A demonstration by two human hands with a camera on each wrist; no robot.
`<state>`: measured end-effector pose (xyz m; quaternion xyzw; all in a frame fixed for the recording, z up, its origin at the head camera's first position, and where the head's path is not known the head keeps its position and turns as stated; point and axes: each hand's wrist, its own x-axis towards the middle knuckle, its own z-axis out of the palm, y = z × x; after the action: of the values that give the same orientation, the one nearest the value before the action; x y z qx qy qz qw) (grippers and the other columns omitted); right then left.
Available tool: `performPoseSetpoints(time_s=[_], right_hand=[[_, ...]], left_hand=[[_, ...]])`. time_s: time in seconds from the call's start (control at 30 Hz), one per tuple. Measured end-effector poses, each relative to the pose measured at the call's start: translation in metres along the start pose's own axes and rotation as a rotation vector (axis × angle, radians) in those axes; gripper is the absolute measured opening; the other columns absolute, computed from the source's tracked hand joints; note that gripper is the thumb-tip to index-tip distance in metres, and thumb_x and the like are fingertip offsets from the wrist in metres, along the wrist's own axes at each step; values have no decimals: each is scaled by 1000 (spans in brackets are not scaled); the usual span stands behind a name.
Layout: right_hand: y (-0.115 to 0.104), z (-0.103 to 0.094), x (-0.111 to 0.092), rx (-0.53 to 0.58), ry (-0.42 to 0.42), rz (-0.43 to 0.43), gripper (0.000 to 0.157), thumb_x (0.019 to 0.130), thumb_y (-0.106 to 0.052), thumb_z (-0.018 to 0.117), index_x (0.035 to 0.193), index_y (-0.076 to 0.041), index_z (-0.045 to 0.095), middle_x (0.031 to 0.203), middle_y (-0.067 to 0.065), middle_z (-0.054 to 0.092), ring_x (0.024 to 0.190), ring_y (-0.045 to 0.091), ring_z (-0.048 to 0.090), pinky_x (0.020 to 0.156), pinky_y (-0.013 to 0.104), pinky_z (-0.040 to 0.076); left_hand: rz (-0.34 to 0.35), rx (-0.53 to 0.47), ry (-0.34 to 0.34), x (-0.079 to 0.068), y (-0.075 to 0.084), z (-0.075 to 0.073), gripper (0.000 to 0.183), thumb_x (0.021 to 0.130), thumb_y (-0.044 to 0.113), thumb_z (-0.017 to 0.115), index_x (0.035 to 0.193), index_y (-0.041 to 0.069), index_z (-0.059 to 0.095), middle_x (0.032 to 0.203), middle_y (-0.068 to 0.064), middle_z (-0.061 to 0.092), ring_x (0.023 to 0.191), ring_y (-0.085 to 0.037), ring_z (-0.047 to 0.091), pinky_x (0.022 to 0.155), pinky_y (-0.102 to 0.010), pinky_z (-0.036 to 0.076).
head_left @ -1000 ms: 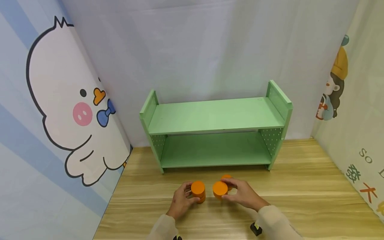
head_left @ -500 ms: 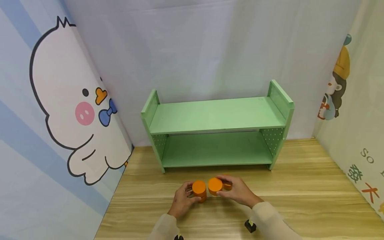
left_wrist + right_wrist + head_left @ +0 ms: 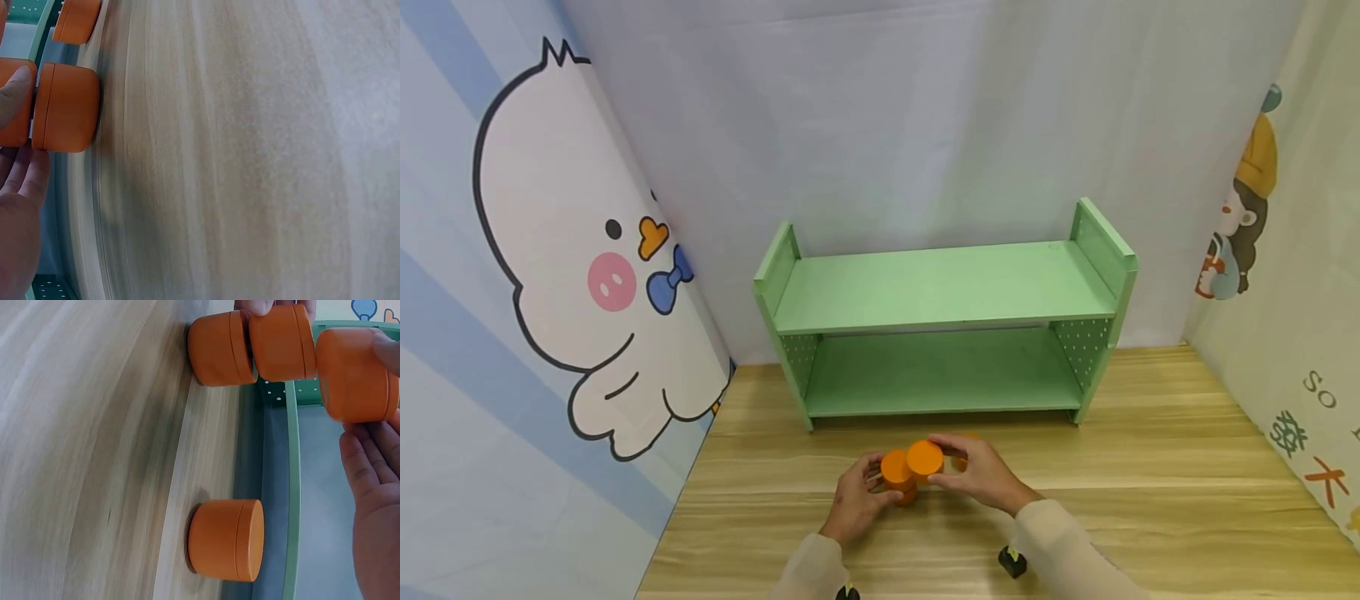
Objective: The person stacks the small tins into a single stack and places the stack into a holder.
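Observation:
Two orange lidded jars stand stacked on the wooden table, an upper jar (image 3: 894,469) on a lower jar (image 3: 215,350). My left hand (image 3: 854,502) grips the stack from the left, its thumb on the upper jar in the left wrist view. My right hand (image 3: 987,478) holds another orange jar (image 3: 351,375) between thumb and fingers, raised off the table. In the head view this jar overlaps the stack's upper right side; the right wrist view shows it close by the upper jar's lid. One more orange jar (image 3: 225,540) stands on the table, partly hidden behind my right hand in the head view.
A green two-tier shelf (image 3: 943,287) stands behind the hands, with its lower board (image 3: 943,372) near the table. A grey-white curtain (image 3: 925,125) hangs behind it. Printed cloths flank the wooden table (image 3: 1150,467) left and right.
My right hand has carried its jar left and slightly up, from beside the standing jar to the stack. The left hand keeps its grip on the stack.

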<state>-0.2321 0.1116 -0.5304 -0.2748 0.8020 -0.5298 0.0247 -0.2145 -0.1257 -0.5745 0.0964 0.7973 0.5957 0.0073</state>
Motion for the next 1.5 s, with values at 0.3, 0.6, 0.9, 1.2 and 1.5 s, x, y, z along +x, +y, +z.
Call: performPoseSetpoints(time_s=[0.3, 0.6, 0.9, 1.2, 1.5], right_hand=[[-2, 8, 6, 20, -24, 2, 56, 87, -17, 80, 135, 1, 59, 130, 15, 64, 117, 34, 62, 99, 56, 49], [-3, 12, 12, 49, -48, 2, 56, 89, -14, 78, 137, 6, 56, 133, 21, 60, 121, 39, 58, 101, 57, 47], [-4, 18, 17, 16, -47, -3, 55, 89, -15, 78, 136, 4, 57, 132, 18, 62, 120, 35, 60, 103, 50, 49], [-4, 24, 21, 44, -35, -15, 55, 88, -11, 78, 135, 9, 56, 132, 23, 61, 120, 40, 59, 102, 56, 48], [-2, 30, 22, 121, -9, 2, 55, 88, -9, 77, 134, 11, 54, 133, 28, 58, 120, 43, 58, 101, 59, 46]], left_hand=[[-8, -11, 7, -1, -3, 0, 57, 77, -7, 81, 127, -9, 55, 129, -26, 58, 119, -41, 59, 95, -35, 55], [22, 2, 7, 0, -3, 0, 56, 77, -9, 81, 126, -8, 55, 127, -26, 59, 119, -41, 59, 96, -36, 55], [38, -6, 22, 0, -4, 1, 54, 75, -11, 81, 124, -9, 57, 125, -27, 60, 118, -42, 59, 96, -38, 55], [16, -70, 40, -1, -5, 3, 56, 75, -14, 80, 125, -12, 55, 127, -30, 59, 117, -43, 59, 96, -38, 55], [2, -145, 61, -3, -4, 2, 58, 75, -13, 81, 127, -13, 56, 128, -30, 59, 120, -43, 58, 99, -40, 54]])
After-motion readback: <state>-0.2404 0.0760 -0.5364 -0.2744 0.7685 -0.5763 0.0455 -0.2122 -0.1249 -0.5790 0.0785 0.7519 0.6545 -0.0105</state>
